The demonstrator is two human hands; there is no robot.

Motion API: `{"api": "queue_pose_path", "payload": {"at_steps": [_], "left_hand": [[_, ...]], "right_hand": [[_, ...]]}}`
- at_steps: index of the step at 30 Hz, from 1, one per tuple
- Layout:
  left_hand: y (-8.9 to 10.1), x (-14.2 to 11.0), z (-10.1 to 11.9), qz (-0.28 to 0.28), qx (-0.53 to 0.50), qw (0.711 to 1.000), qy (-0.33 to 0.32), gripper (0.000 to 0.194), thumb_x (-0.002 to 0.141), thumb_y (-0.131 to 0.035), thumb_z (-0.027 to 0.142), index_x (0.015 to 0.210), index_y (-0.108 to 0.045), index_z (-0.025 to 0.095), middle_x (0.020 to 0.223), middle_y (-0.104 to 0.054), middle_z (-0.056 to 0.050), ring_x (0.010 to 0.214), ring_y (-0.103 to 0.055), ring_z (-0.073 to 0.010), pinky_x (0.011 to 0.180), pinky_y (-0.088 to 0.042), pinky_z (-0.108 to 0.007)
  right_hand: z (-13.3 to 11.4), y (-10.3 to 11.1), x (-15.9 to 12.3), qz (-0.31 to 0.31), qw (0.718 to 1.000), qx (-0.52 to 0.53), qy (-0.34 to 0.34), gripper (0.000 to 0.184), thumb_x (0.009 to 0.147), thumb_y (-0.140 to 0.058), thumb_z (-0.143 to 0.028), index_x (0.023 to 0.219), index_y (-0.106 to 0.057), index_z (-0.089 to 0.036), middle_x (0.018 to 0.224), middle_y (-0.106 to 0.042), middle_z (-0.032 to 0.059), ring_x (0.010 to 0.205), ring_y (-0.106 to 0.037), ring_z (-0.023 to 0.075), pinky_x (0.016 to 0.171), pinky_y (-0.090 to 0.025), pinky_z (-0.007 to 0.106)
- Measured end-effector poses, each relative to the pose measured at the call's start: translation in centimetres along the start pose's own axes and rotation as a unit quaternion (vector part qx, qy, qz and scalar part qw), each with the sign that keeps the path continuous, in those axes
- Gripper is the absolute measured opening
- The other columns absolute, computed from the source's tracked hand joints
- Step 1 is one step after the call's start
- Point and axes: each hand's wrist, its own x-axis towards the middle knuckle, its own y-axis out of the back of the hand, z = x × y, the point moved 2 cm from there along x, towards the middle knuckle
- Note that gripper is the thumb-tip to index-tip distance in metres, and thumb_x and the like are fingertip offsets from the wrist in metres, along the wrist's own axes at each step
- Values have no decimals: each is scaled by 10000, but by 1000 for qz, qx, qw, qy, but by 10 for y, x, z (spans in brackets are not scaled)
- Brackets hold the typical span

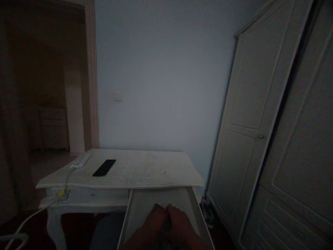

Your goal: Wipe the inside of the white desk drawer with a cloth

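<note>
Both hands are close together over the pulled-out drawer (140,208) of a white desk. My left hand (155,221) is closed, with its fingers curled inward. Beside it, my right hand (179,219) is also closed, its fingertips meeting the left ones. Something dark shows between the hands and at the tip of the left one, but dim light and the fingers hide what it is. The bottom of the drawer is pale, and its front lies below the picture, out of sight.
On the desk top (140,165) lie a dark phone (104,168) and a white power strip (81,161), whose cable (33,212) hangs off the left side. A tall wardrobe (241,104) stands at the right, with shoes (207,211) by its base. At the left is an open doorway.
</note>
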Motion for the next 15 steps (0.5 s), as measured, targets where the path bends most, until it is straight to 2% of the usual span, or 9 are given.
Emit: {"api": "queue_pose_path", "payload": {"at_steps": [3,7,9,12,15], "left_hand": [[11,-8,-1,15,11,999,28,634,750,-791,414,1343,-650,239,1388,-652,-133,1246,-611,-351,1070,-511,-446],[17,-14,2,21,31,997,61,538,768,-760,382,1266,-676,195,1311,-675,-177,1229,-621,-371,1064,-516,-483],[19,-17,5,16,44,997,69,583,752,-761,319,1312,-648,202,1322,-678,-171,1252,-613,-378,1099,-492,-511],[22,-25,6,8,64,994,91,741,708,-725,180,1431,-565,204,1489,-592,-181,1372,-539,-392,1143,-453,-549],[27,-32,4,5,78,990,115,742,738,-637,123,1468,-532,202,1519,-574,-182,1355,-570,-375,1093,-501,-538]], "right_hand": [[-6,-3,6,-40,999,-13,-2,782,683,-815,-411,1400,-607,-176,1299,-730,203,1175,-700,405,1012,-509,469],[-4,-7,7,-29,998,-58,-9,625,729,-738,-296,1331,-654,-153,1192,-767,205,1103,-737,405,923,-538,444],[0,-7,8,-34,997,-76,-9,578,757,-706,-282,1319,-657,-156,1193,-765,206,1108,-733,397,909,-532,429],[7,-5,11,-39,995,-88,-5,546,795,-640,-239,1337,-637,-171,1221,-757,197,1139,-719,368,911,-507,397],[9,-1,14,-31,997,-72,-1,545,809,-584,-184,1354,-603,-198,1230,-758,162,1158,-709,327,907,-482,360]]}}
